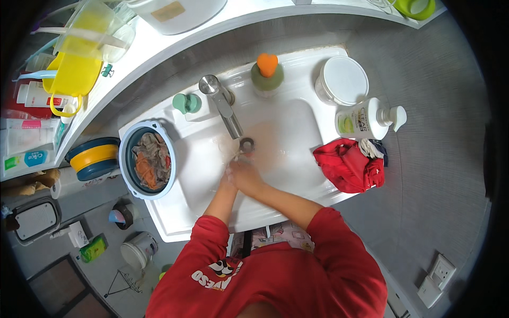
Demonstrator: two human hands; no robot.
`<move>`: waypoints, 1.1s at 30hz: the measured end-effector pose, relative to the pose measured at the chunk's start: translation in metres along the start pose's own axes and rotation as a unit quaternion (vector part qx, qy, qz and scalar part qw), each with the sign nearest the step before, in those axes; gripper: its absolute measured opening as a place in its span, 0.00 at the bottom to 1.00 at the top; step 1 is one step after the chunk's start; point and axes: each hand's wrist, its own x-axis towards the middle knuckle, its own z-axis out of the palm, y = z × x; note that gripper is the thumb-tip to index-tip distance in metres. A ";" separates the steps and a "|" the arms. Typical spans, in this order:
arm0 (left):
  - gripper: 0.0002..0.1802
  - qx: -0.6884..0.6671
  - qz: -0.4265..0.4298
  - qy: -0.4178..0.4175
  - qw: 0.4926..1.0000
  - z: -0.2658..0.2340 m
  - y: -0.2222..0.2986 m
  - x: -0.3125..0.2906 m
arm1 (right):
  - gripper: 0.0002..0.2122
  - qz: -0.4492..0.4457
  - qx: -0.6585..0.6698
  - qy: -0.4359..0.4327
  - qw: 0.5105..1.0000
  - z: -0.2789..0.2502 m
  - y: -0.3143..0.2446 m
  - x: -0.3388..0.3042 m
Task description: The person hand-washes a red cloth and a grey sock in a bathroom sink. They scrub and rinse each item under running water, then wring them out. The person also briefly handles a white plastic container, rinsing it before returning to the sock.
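Below the steel faucet, my hands meet in the white sink, close to the round dark drain. My left hand is mostly covered by my right hand, and the fingers of both look closed together. Something small and pale shows at the fingertips, perhaps water or foam; whether anything is between the hands is hidden. Left of the basin, a blue-grey tub holds bunched wet cloths, grey and orange. Bundled red cloth lies on the sink's right rim.
A white pump bottle and a lidded white tub stand at the right rim. Behind the basin sits a green container with an orange heart-shaped top. A curved white shelf runs above. A wall socket is at lower right.
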 end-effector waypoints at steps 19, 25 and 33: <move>0.19 0.327 0.160 0.257 0.895 -0.015 -0.015 -0.011 | 0.20 0.261 -0.153 -0.007 0.953 0.015 0.099 -0.013; 0.21 -0.010 -0.051 -0.031 0.998 0.000 0.010 -0.024 | 0.16 0.097 0.063 -0.038 0.993 0.005 -0.008 -0.019; 0.13 -0.035 0.023 0.054 0.998 0.058 -0.015 -0.052 | 0.10 0.070 -0.011 -0.068 0.995 -0.018 0.009 0.006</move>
